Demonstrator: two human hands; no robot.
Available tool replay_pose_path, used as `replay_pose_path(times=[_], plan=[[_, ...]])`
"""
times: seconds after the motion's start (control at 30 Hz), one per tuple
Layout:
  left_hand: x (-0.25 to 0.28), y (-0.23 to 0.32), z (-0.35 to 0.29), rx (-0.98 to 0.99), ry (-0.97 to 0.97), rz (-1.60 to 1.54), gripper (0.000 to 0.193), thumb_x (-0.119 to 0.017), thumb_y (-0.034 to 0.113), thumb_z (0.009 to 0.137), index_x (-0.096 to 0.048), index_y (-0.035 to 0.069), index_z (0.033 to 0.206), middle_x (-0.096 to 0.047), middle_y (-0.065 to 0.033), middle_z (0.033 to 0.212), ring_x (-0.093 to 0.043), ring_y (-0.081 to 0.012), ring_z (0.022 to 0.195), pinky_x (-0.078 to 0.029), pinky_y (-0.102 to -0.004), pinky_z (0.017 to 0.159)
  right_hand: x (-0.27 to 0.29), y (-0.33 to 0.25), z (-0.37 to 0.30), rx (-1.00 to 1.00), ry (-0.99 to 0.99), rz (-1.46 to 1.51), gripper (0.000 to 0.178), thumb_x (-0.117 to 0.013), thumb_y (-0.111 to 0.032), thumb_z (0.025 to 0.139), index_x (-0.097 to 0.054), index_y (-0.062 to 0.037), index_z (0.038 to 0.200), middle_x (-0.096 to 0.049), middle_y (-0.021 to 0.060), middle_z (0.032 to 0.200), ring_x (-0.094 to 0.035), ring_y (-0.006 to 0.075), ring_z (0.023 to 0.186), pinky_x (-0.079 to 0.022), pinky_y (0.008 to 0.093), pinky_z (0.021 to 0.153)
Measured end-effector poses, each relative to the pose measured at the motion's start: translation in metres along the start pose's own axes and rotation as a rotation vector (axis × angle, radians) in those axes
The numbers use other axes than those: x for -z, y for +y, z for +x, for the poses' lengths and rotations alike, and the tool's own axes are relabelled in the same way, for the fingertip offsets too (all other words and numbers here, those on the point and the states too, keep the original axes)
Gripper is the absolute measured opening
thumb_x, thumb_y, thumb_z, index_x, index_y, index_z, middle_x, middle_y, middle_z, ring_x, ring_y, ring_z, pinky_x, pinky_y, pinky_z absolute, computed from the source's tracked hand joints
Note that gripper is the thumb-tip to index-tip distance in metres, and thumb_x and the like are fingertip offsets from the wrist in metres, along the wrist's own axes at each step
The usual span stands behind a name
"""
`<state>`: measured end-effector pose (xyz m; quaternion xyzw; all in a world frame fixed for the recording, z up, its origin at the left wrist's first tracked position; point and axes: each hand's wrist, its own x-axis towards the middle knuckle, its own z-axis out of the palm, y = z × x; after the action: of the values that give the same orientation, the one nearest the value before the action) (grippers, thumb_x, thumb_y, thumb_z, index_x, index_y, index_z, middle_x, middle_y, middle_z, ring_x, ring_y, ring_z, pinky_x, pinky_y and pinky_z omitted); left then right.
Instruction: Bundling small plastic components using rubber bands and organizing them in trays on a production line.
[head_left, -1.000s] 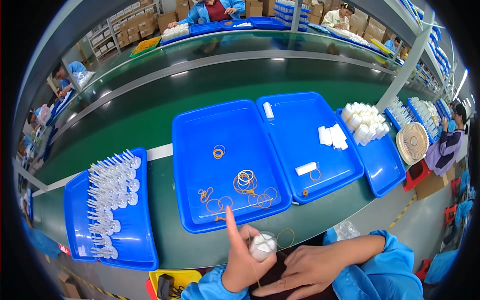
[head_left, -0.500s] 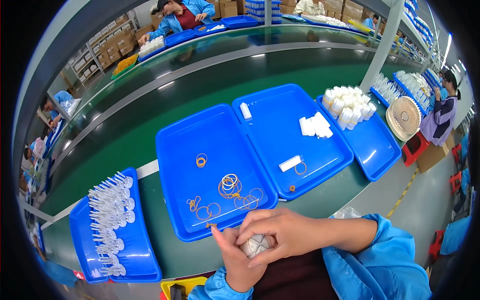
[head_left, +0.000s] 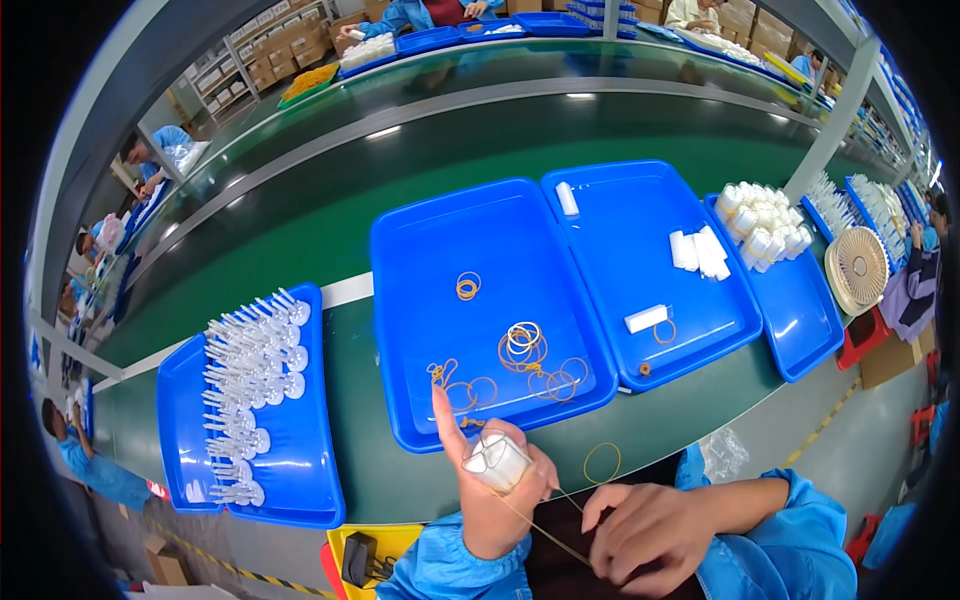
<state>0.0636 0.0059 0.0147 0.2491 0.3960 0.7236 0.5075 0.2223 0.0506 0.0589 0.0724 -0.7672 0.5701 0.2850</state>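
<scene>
In my left hand, a small bundle of white plastic-looking pieces is gripped upright, wedge-shaped ends facing up. The index finger of that hand sticks out toward the tray. A thin yellow rubber band runs stretched from the bundle to my right hand, whose curled fingers pull it to the lower right; the fingertips on it are partly hidden. Between the hands and the table edge shows another loose rubber band loop; what it rests on is unclear.
Ahead is a blue tray with several rubber bands. Beside it, another blue tray holds white pieces. White bundles fill a tray at right, near a beige fan. Clear stemmed parts lie in the left tray.
My right hand has left the bundle and moved down and right, stretching a rubber band from it. My left hand still holds the bundle. The view has shifted, so the trays appear farther right.
</scene>
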Motion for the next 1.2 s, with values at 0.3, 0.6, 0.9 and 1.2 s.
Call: replay_pose_path(times=[0.3,0.6,0.9,1.2], plan=[[0.003,-0.017,-0.006,-0.798,-0.094,0.348,0.116,-0.068,-0.005,0.07,0.023,0.022,0.137,-0.046,-0.0093,0.09,-0.05,-0.016,0.056,-0.045,-0.0283,0.047,0.021,0.014,0.012,-0.53,0.325,0.777,0.046,-0.048,0.006,0.085,-0.038,0.0046,0.13,-0.044,0.0241,0.128,-0.065,0.0273,0.079,-0.053,0.0256,0.051],[0.024,-0.025,-0.008,-0.82,-0.12,1.009,0.105,-0.081,0.022,0.062,-0.014,0.008,0.141,-0.049,-0.0093,0.095,-0.049,-0.0219,0.081,-0.04,-0.0382,0.073,0.011,0.026,0.02,-0.241,0.178,-0.601,0.036,-0.068,-0.025,0.076,-0.059,-0.0066,0.106,-0.061,0.0064,0.095,-0.063,0.0197,0.072,-0.053,0.0283,0.055],[0.02,-0.018,-0.03,-0.601,-0.566,1.191,0.107,-0.076,0.008,0.064,-0.001,0.013,0.141,-0.041,-0.024,0.118,-0.053,-0.0354,0.097,-0.048,-0.0393,0.075,-0.004,0.019,-0.019,-0.324,0.255,-0.481,0.022,-0.066,-0.021,0.075,-0.059,-0.0064,0.09,-0.058,0.0102,0.088,-0.056,0.0269,0.064,-0.044,0.0341,0.054],[0.04,0.065,-0.009,-0.588,-0.036,1.627,0.044,-0.058,0.006,0.077,-0.048,-0.006,0.118,-0.051,-0.0229,0.112,-0.052,-0.0335,0.095,-0.041,-0.0412,0.085,0.15,-0.056,-0.125,-0.596,1.127,-1.21,0.041,-0.073,-0.019,0.068,-0.055,-0.0063,0.102,-0.058,0.0115,0.088,-0.061,0.0195,0.074,-0.05,0.0302,0.058]])
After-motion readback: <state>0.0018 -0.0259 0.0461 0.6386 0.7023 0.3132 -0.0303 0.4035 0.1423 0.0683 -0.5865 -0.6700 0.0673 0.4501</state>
